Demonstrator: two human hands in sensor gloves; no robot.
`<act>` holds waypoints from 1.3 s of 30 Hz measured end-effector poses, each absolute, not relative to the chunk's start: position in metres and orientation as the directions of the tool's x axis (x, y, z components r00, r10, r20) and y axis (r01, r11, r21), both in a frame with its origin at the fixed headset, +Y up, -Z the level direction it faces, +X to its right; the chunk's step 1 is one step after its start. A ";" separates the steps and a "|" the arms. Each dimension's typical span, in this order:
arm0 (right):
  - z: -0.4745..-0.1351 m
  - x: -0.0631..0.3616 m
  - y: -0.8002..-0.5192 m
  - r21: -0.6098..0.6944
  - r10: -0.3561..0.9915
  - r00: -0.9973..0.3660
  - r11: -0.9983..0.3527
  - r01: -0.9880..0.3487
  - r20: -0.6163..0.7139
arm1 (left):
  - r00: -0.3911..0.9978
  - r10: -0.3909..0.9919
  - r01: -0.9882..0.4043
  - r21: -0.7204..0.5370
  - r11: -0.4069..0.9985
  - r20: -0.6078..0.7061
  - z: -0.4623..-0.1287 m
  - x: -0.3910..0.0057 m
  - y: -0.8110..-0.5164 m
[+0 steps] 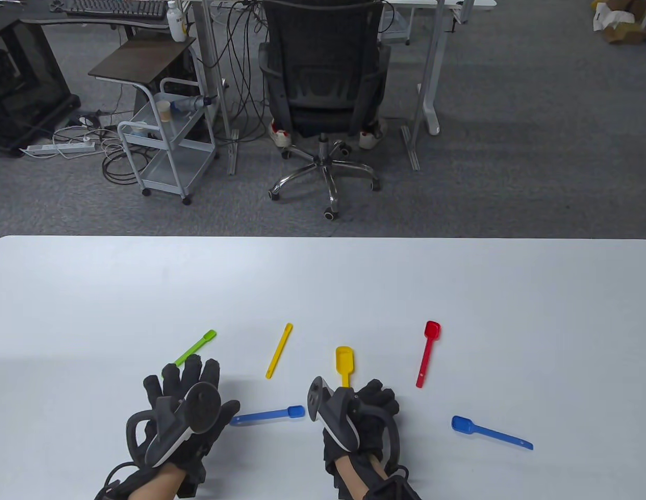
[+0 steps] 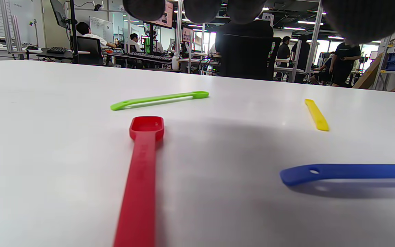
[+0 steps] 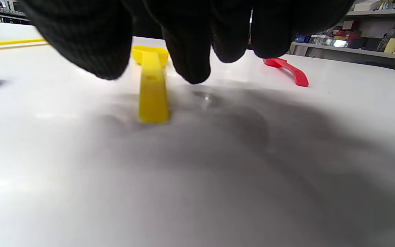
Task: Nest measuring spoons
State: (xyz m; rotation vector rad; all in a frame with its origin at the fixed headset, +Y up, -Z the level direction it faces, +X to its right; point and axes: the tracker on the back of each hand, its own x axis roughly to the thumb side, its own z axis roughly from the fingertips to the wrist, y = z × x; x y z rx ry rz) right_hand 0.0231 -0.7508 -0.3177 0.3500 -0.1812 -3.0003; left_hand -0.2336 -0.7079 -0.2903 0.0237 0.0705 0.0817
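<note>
Several measuring spoons lie apart on the white table (image 1: 323,281): a green one (image 1: 197,348), a thin yellow one (image 1: 279,357), a wide yellow one (image 1: 344,364), a red one (image 1: 428,353) and two blue ones (image 1: 268,415) (image 1: 489,431). My left hand (image 1: 185,385) hovers with spread fingers (image 2: 197,8) over another red spoon (image 2: 142,178), which it hides in the table view. It holds nothing. My right hand (image 1: 372,398) is over the wide yellow spoon's handle (image 3: 153,85). Its fingertips (image 3: 187,51) hang just above the handle without gripping it.
An office chair (image 1: 323,94), a wheeled cart (image 1: 166,151) and desk legs stand on the floor beyond the table's far edge. The left blue spoon's handle (image 2: 348,171) lies just right of my left hand.
</note>
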 end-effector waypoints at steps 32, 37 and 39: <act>-0.362 0.118 -0.691 0.018 -0.031 -0.918 -0.999 0.026 -0.395 | 0.993 0.092 -0.090 0.037 0.995 -0.075 -0.291 -0.237 -0.708; -0.373 0.143 -0.694 0.035 -0.015 -0.893 -0.999 -0.001 -0.449 | 0.993 0.092 -0.090 0.037 0.995 -0.078 -0.291 -0.238 -0.708; -0.378 0.152 -0.697 0.046 -0.011 -0.883 -0.999 -0.011 -0.469 | 0.993 0.092 -0.090 0.037 0.995 -0.079 -0.291 -0.238 -0.708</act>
